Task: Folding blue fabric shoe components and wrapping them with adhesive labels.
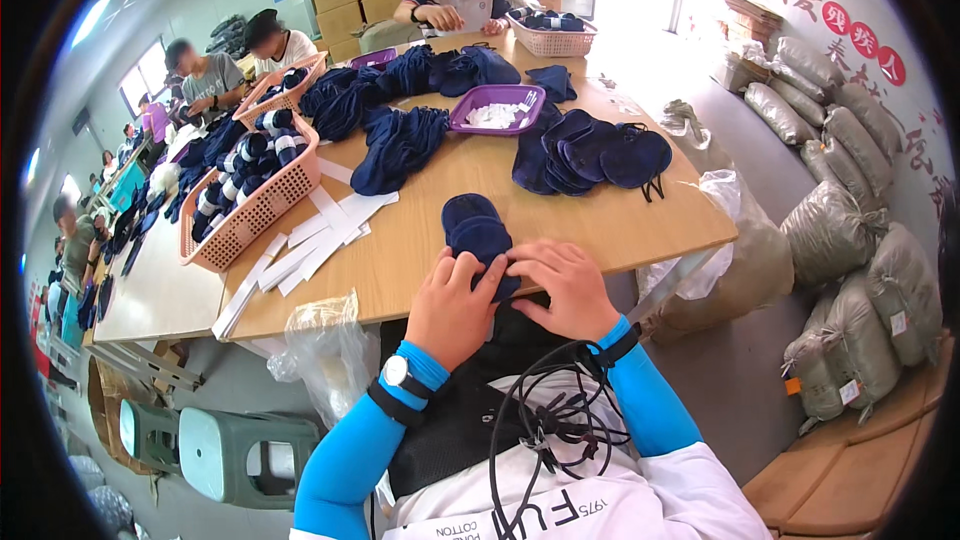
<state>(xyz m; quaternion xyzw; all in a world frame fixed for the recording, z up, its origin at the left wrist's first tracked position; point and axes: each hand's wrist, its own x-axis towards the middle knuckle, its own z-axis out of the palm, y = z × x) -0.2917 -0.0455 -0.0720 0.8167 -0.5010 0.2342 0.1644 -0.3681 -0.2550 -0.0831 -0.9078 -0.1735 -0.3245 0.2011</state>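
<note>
A navy cloth slipper, or a folded pair, lies at the near table edge with its rounded end pointing away from me. My left hand closes over its near left part, fingers bent on top. On its near right edge, my right hand grips with curled fingertips, the thumb lower down. My fingers hide the near end of the cloth. To the left lie loose white paper strips. Farther off to the right is a stack of flat navy slippers.
A pink basket of banded navy rolls stands left; a purple tray of small white pieces sits mid-table. Navy cloth piles spread behind. A person works across the table. Green stools and stuffed sacks flank the table.
</note>
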